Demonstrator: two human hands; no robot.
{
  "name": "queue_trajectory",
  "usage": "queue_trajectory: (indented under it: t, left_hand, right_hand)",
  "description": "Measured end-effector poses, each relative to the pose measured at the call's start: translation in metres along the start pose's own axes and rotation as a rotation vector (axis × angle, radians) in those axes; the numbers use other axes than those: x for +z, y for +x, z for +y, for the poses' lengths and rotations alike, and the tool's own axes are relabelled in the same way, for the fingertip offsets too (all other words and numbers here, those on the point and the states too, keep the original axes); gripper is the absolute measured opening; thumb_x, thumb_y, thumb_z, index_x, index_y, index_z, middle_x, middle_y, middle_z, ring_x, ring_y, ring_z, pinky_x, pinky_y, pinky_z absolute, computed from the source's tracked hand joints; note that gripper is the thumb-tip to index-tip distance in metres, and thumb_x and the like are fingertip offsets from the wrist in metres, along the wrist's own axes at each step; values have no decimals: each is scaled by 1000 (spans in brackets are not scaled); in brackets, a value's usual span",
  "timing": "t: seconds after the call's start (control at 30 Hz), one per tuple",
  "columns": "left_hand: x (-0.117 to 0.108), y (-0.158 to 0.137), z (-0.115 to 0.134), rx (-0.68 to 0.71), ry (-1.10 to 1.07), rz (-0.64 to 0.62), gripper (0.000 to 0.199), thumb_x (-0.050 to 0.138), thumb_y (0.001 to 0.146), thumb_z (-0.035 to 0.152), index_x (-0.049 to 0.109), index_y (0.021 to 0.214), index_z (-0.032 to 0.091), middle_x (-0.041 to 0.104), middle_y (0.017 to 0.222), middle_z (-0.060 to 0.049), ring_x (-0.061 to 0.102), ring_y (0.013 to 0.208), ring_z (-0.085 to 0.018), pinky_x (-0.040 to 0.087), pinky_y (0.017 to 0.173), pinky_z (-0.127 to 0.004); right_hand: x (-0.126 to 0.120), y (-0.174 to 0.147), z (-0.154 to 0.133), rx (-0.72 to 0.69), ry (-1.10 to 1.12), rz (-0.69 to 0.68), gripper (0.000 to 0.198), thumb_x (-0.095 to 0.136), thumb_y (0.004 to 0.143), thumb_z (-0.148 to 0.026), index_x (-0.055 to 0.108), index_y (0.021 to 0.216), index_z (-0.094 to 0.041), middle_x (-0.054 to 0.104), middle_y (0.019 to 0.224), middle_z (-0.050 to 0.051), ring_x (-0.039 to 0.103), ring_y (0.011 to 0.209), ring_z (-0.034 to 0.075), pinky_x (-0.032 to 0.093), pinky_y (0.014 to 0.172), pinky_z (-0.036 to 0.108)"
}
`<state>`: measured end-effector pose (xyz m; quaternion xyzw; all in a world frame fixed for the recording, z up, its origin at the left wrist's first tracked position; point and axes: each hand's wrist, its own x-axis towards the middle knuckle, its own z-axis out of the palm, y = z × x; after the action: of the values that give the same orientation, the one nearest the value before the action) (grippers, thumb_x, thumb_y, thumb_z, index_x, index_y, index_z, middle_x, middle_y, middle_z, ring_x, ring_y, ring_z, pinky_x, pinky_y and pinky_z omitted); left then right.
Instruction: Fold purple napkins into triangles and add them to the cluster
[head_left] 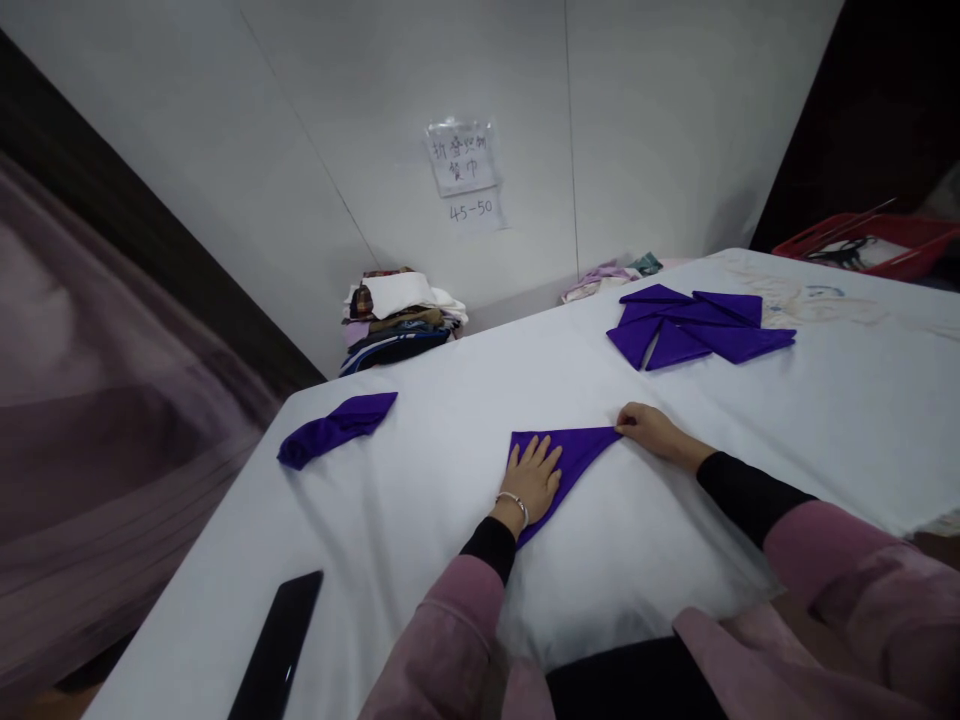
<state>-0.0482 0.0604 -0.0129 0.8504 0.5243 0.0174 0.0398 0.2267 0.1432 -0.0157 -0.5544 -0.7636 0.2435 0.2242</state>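
Pressing hand: the left hand (534,480) lies flat at the center of the frame, palm down and fingers spread, on the left part of a purple napkin (583,449).
Pinching hand: the right hand (651,430), just right of center, holds the napkin's right-hand tip between thumb and curled fingers, the grip narrow.
Purple napkin: folded into a triangle, it rests on the white tablecloth (442,440) in the middle of the frame, its upper edge nearly straight and another point reaching down beside the left wrist.
Wrists and sleeves: a pale bracelet (523,508) circles the left wrist; black cuffs (491,548) show beneath mauve sleeves (459,615) on both arms.
Folded napkins: a group of purple folded napkins (705,325) lies at the upper right, flat and pointed, some overlapping.
Rolled cloth: a loosely rolled purple cloth (337,428) rests left of center, well apart from the hands.
Black slab: a glossy, flat black slab (277,645), phone-like, lies at the lower left, cut off by the frame's bottom edge.
Cloth stack: a pile of mixed folded fabrics (401,318) stands beyond the table's far edge, upper left of center, near the wall (637,130).
Wall notice: a handwritten paper sign (461,155) hangs at top center; just below it, a smaller note (472,210) reads "45-50."
Red basket: a red plastic basket (911,240) sits at the far upper right, the dark item inside too small to identify.
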Motion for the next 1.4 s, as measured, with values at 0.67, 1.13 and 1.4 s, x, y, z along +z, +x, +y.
queue_trajectory:
  t: [0.67, 1.13, 1.4]
  left_hand:
    - [0, 1, -2, 4, 18, 3, 48, 22, 95, 38, 27, 142, 28, 24, 151, -1, 16, 139, -21, 17, 112, -49]
    - [-2, -2, 2, -2, -21, 4, 50, 19, 95, 41, 28, 142, 27, 24, 151, -2, 16, 139, -21, 16, 112, -49]
    - [-1, -3, 4, -5, -62, 8, 51, 17, 94, 43, 28, 141, 26, 25, 151, -3, 16, 139, -22, 16, 111, -51]
  right_hand:
    - [-11, -3, -4, -243, -147, 12, 14, 47, 78, -15, 60, 79, -19, 60, 85, 5, 54, 80, 17, 41, 74, 29]
    - [-7, 11, -7, -161, -256, -195, 27, 44, 63, -6, 65, 75, -18, 66, 81, 6, 57, 73, 18, 41, 68, 27]
    - [-3, 14, -19, -35, -341, -211, 26, 53, 75, -41, 58, 60, -20, 64, 68, 9, 57, 60, 21, 38, 56, 31]
